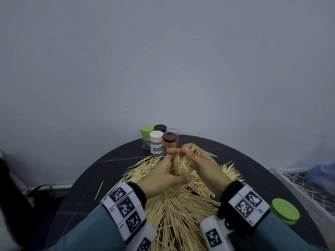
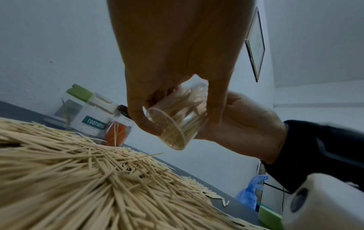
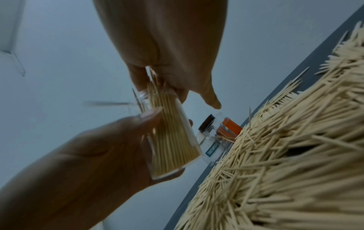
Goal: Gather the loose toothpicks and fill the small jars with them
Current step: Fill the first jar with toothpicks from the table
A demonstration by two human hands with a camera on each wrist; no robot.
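My left hand (image 1: 174,172) grips a small clear jar (image 1: 178,169) held above the table, tilted and packed with toothpicks. The left wrist view shows the left hand's fingers wrapped round that jar (image 2: 177,123). My right hand (image 1: 188,151) pinches a bunch of toothpicks (image 3: 155,88) at the jar's mouth, index finger sticking out. A big pile of loose toothpicks (image 1: 177,205) covers the dark round table (image 1: 262,169) beneath both hands.
Several jars stand at the table's back edge: a green-lidded jar (image 1: 146,131), a white-lidded jar labelled TOOTHPICK (image 1: 156,144), two brown-lidded ones (image 1: 169,137) and an open one (image 1: 173,132). A loose green lid (image 1: 284,211) lies by my right wrist. A wire rack (image 1: 308,189) is on the right.
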